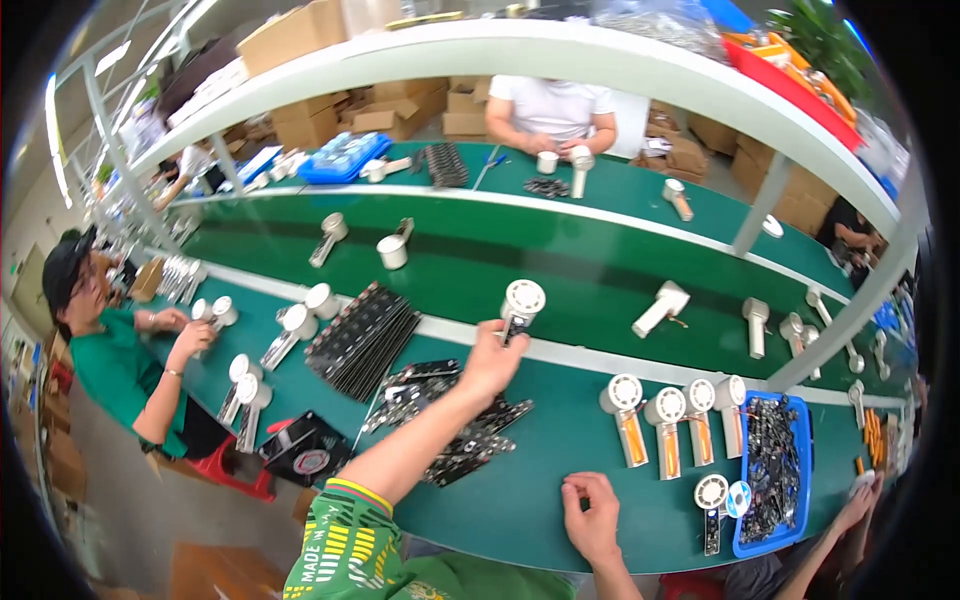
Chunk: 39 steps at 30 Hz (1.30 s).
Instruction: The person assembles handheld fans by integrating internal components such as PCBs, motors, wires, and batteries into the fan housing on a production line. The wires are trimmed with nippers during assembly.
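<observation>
My left hand (490, 362) reaches over the bench and grips the handle end of a white handheld fan (524, 298). A dark circuit board shows in the fan's handle, and its round head points away from me, above the bench's far edge. Under my left forearm lies a loose pile of dark circuit boards (470, 455). Near the front edge, my right hand (592, 512) rests with its fingers curled in and nothing visible in them. To its right lies another fan (711, 492) with a dark board in its handle, touching a white and blue spool (738, 498).
Several white fans (666, 407) with orange parts in their handles lie at the right, beside a blue tray (806, 440) of small dark parts. A fanned stack of circuit boards (362, 342) lies left. Beyond runs a green conveyor (560, 260) carrying fans. Co-workers sit left, opposite and right.
</observation>
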Motion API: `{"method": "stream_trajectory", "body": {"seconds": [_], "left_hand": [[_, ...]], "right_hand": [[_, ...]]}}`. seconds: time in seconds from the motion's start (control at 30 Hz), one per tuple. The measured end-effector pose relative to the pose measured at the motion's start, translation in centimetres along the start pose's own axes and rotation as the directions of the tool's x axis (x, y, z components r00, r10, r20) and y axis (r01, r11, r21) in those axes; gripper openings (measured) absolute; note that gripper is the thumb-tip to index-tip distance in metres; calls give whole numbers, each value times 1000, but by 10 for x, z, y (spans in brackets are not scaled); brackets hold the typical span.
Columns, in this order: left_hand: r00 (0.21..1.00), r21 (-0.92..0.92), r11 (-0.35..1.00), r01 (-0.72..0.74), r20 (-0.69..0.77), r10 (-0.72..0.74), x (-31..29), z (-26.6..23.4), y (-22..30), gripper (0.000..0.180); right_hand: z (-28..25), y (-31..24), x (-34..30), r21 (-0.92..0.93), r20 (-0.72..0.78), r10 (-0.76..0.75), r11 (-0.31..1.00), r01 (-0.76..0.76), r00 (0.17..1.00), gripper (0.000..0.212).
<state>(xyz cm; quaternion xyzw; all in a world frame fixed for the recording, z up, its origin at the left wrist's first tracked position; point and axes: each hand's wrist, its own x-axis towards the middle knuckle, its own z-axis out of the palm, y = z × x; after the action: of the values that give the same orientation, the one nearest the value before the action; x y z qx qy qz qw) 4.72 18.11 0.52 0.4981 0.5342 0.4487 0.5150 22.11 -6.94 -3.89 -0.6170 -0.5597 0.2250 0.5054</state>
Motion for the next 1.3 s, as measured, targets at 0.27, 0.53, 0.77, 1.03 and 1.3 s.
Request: {"method": "stream_trajectory", "body": {"seconds": [0.27,0.53,0.77,1.03,1.3], "left_hand": [[975,399,902,-167,-69,211,131,-5,-53,34],[862,623,767,-155,-295,413,211,-63,-97,38],[863,683,731,-1,-368,346,209,-61,-81,43],[645,530,446,-721,280,711,153,70,-29,51],[717,486,533,-692,552,426,119,203,-40,49]], "right_hand": [[-5,-2,2,42,-60,67,997,-64,996,5],[-7,-16,2,86,-111,87,993,-78,990,7],[-3,1,-2,176,-70,146,976,-131,987,8],[-3,4,1,165,-68,148,977,-135,987,11],[-12,-8,1,185,-47,107,978,-96,993,9]]}}
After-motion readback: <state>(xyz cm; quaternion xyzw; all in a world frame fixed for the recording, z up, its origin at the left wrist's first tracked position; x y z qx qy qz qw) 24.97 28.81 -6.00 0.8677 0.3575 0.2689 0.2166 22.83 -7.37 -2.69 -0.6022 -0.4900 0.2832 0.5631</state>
